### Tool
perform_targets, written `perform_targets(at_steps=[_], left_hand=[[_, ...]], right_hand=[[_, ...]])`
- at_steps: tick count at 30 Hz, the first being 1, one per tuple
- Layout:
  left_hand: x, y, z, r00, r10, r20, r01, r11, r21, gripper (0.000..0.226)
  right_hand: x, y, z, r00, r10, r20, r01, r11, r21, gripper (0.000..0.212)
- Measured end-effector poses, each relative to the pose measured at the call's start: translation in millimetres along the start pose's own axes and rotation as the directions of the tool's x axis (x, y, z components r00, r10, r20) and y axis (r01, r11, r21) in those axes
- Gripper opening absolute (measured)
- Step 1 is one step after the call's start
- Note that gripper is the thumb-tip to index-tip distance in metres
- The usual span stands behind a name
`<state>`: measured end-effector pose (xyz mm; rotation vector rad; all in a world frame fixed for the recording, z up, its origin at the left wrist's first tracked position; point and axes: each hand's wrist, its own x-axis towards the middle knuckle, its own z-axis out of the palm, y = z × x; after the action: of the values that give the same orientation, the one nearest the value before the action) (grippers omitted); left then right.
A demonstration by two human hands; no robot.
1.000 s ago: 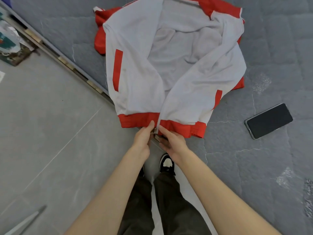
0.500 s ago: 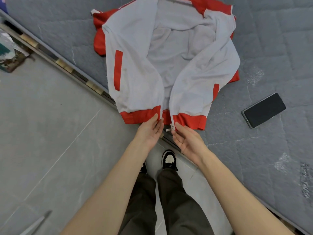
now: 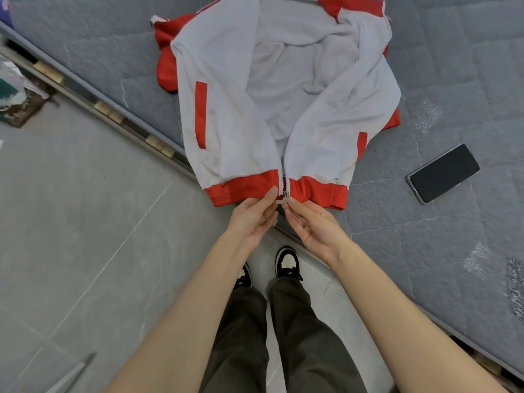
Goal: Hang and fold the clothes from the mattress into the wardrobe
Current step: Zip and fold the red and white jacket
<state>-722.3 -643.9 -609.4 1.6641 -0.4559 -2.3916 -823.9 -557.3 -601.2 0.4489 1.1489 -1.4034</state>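
Left fingers (image 3: 269, 195): we pinch the jacket (image 3: 226, 123) hem beside the zipper (image 3: 284, 191).
Right fingers (image 3: 295, 207): we pinch the zipper's bottom end.
Phone (image 3: 442, 173): right of them, on the mattress (image 3: 453, 66).

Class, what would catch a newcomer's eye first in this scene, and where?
The white jacket with red trim, spread open on the mattress, hem at its edge. The left hand and right hand pinch the zip at that hem. A dark phone lies on the mattress right of the jacket.
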Motion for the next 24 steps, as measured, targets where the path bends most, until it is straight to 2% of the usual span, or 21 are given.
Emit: perform_targets(at_steps=[4, 11, 14, 18, 24], left_hand=[[-2, -1, 2, 1.000, -0.016, -0.021, 0.013, 0.992, -0.124, 0.019], [-4, -3, 4, 0.996, 0.059, -0.062, -0.064, 0.995, -0.079, 0.023], [-4, -5, 2, 0.994, 0.085, -0.074, -0.090, 0.993, -0.073, 0.032], [-6, -6, 2, 0.993, 0.082, -0.082, -0.090, 0.991, -0.099, 0.022], [-6, -8, 1, 0.993, 0.085, -0.076, -0.089, 0.995, -0.052, 0.024]], right_hand=[[0, 3, 3, 1.000, 0.003, -0.003, -0.003, 1.000, 0.031, 0.010], [-3, 8, 6, 0.999, 0.023, -0.026, -0.021, 0.998, 0.053, 0.008], [-4, 9, 7, 0.999, 0.022, -0.028, -0.021, 0.998, 0.058, 0.009], [-6, 11, 8, 0.999, 0.029, -0.044, -0.025, 0.997, 0.074, 0.009], [-7, 13, 10, 0.997, 0.020, -0.077, -0.012, 0.995, 0.102, 0.005]])
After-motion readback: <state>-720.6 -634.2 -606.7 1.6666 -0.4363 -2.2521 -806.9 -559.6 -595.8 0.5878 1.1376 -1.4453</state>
